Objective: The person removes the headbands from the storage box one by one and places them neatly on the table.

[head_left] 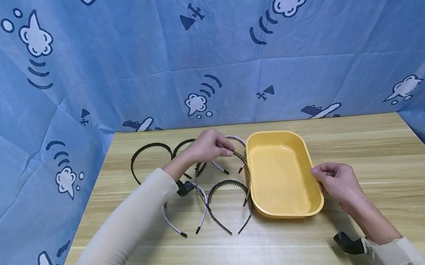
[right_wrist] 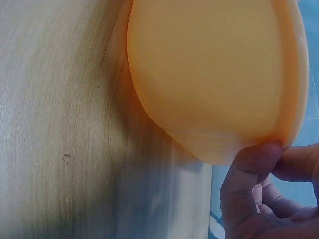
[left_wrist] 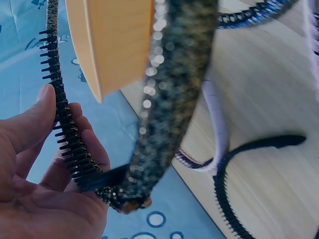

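My left hand (head_left: 208, 145) pinches a glittery dark headband (left_wrist: 172, 89) between thumb and fingers, along its toothed inner side. The headband hangs with its two ends downward, beside the left wall of a yellow plastic basin (head_left: 282, 177). Nothing lies inside the basin. At the basin's right rim, my right hand (head_left: 339, 180) grips the edge with thumb and fingers. Below the held headband, another dark toothed headband (head_left: 225, 182) lies on the table, partly overlapped by it in the head view.
Several more headbands lie left of the basin: a black one (head_left: 151, 145) at the back, a second dark one (head_left: 181, 144) partly behind my left hand, and a lilac one (head_left: 200, 193) nearer the front. The wooden table (head_left: 375, 159) meets a blue patterned curtain (head_left: 224, 40).
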Tool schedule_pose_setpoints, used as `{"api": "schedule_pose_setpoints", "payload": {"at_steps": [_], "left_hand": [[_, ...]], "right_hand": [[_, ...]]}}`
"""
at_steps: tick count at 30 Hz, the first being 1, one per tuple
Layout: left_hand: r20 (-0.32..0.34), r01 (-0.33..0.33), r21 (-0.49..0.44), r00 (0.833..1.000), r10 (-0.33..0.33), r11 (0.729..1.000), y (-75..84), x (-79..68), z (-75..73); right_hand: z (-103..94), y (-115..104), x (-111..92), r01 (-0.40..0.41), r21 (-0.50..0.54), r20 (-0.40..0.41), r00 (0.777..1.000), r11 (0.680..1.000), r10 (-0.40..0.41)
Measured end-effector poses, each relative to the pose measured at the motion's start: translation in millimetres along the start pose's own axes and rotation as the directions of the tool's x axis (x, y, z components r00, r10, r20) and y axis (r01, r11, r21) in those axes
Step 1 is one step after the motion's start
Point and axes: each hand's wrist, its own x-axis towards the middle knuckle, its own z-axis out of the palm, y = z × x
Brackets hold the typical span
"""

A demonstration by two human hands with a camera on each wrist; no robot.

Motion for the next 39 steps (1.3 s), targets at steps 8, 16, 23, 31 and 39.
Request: {"api": "schedule_pose_setpoints", "payload": {"at_steps": [8,16,23,31,39], "left_hand": [[-0.013,0.004,-0.017,1.000,-0.005,1.000,-17.9,-8.0,-3.4],[-0.036,0.005,-0.004,0.999,-0.006,1.000,-30.1,-16.8,-6.0],[-0.052,0.015,-0.004,0.999,-0.016,1.000,-37.2,-24.7,-8.1],[-0.075,0.023,0.001,0.997,-0.023,1.000,-46.9,-34.6,-12.4],[-0.098,0.051,-0.021,0.994,-0.053,0.998,-58.9,-48.8,-17.8]], "right_hand": [[-0.1,0.1,-0.4,-0.003,-0.005,0.001,1.000,1.000,0.003],[0.7,-0.5,-0.5,-0.006,-0.005,-0.003,1.000,1.000,0.006],[1.0,-1.0,-0.3,-0.008,-0.010,-0.008,1.000,1.000,0.008],[1.8,-2.0,-1.5,-0.009,-0.007,-0.017,1.000,1.000,0.009],[0.9,-2.2,-1.3,-0.004,-0.006,-0.009,1.000,1.000,0.004]]}}
